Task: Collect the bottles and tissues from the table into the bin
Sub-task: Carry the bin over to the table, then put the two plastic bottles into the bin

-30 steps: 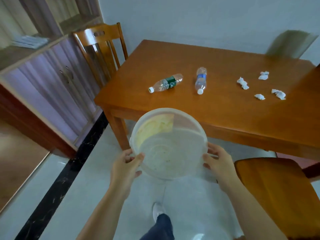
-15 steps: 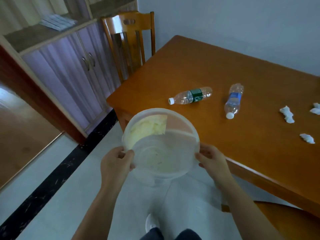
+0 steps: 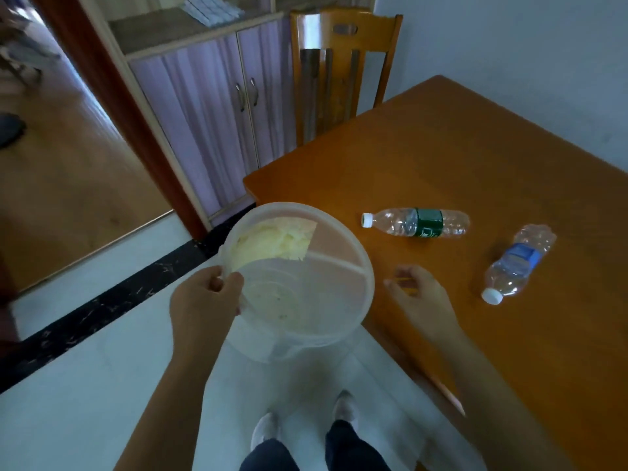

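A translucent white plastic bin (image 3: 339,229) hangs at the near left corner of the wooden table (image 3: 441,158), held by its rim in my left hand (image 3: 204,300). A pale yellow scrap sticks to its inner wall. My right hand (image 3: 419,297) is off the bin, fingers apart, over the table's near edge. Two clear plastic bottles lie on their sides on the table. The green-labelled bottle (image 3: 416,222) is just beyond my right hand. To its right lies the blue-labelled bottle (image 3: 516,263). No tissues are in view.
A wooden chair (image 3: 339,73) stands at the table's left end. A cabinet with purple-curtained doors (image 3: 217,120) lines the wall behind it. A doorway onto wooden floor (image 3: 61,164) opens at left. My feet (image 3: 306,426) stand on pale tiles beside a black floor strip.
My right hand has let go of the bin and opened over the table edge. The view has swung left and closer, so the tissues have left the frame.
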Demonstrator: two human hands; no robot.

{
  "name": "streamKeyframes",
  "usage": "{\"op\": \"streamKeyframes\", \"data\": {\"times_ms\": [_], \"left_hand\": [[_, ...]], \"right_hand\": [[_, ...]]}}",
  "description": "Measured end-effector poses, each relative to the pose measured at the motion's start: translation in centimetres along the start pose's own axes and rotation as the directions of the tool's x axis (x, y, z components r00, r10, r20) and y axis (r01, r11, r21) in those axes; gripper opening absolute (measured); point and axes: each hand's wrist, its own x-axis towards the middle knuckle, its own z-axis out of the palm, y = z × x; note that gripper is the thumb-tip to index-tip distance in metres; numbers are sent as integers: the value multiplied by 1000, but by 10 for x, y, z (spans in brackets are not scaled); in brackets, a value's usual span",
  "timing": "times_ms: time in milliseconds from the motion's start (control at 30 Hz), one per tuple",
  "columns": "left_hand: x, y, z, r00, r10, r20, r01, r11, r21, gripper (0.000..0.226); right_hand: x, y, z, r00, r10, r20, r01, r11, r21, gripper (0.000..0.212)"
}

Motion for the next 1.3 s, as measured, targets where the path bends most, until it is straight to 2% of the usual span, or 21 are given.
{"op": "streamKeyframes", "data": {"times_ms": [33, 100, 233, 333, 433, 667, 800, 900, 1033, 1200, 1300], "left_hand": [[-1, 4, 4, 1000, -11, -14, 11, 1000, -20, 7], [-1, 12, 10, 998, -42, -56, 39, 998, -56, 18], [-2, 24, 18, 992, -79, -101, 74, 996, -52, 9], [-5, 32, 20, 990, -77, -121, 72, 996, -47, 20], [-7, 37, 22, 987, -89, -132, 82, 995, -54, 28], [-11, 46, 27, 982, -103, -157, 91, 993, -79, 30], [-11, 44, 31, 980, -106, -169, 94, 993, -75, 10], [-12, 43, 32, 980, -89, -180, 77, 994, -76, 21], [-12, 42, 33, 979, -97, -182, 83, 993, -82, 27], [-12, 33, 33, 982, -98, -160, 82, 991, -106, 17], [-10, 25, 31, 984, -109, -139, 89, 986, -143, 16]], "right_hand": [[9, 3, -6, 999, -33, 1, 33, 999, -38, 37], [29, 9, -16, 994, -111, -9, 109, 986, -129, 40], [73, 17, -26, 976, -218, 22, 214, 929, -302, 45], [102, 25, -28, 961, -271, 53, 268, 871, -411, 48], [127, 37, -30, 959, -264, 106, 280, 807, -519, 55], [171, 61, -42, 957, -208, 205, 292, 678, -675, 65], [183, 67, -45, 949, -212, 232, 314, 650, -692, 76], [188, 70, -43, 950, -181, 254, 310, 638, -705, 86], [187, 75, -38, 960, -157, 232, 278, 620, -733, 82], [172, 78, -34, 971, -171, 169, 240, 681, -692, 77], [157, 68, -37, 976, -204, 77, 206, 746, -634, 75]]}}
